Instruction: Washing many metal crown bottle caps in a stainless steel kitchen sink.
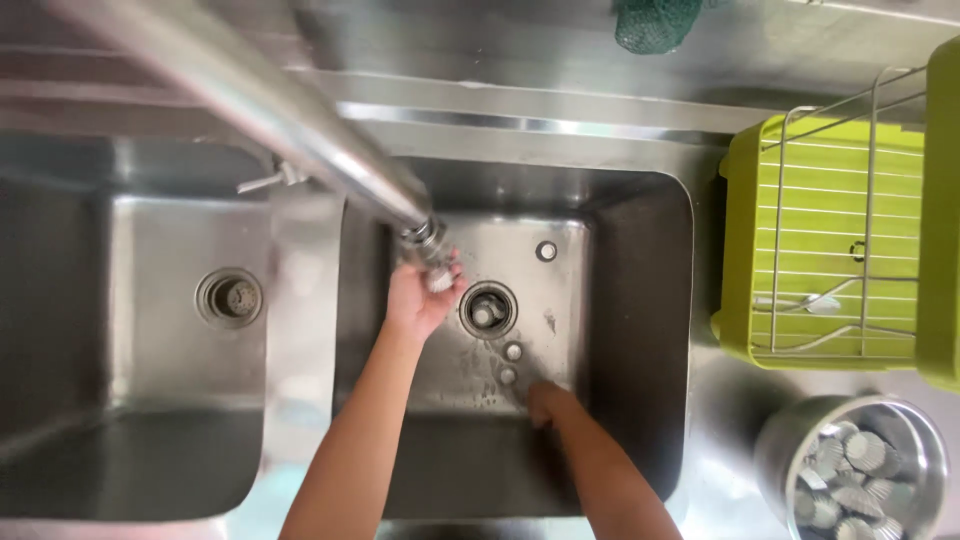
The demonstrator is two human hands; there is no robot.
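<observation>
Both bare hands reach down into the right basin [640,300] of a stainless steel double sink, seen from directly above. Left hand [422,295] is raised under the tip of the long steel faucet [300,120], its fingers curled around a small fluted metal mould [440,280] held right at the spout. Right hand [548,402] rests low on the basin floor, well apart from the left, fingers bent downward; whether it grips anything cannot be told. Between the two hands, the round drain [488,309] sits in the basin floor, with two small round metal pieces [511,362] lying just beyond the right hand's fingertips and another small round piece [546,250] near the back wall. The left basin [150,330] has its own drain [230,297].

On the steel counter to the right stands a lime-green plastic drainer tray [745,250] with a wire rack [860,200] across it and a spoon [815,303] lying inside. Nearer, at the lower right, a round steel bowl [775,440] holds many small fluted metal moulds [860,475]. A green mesh scrubber [655,25] lies at the back ledge.
</observation>
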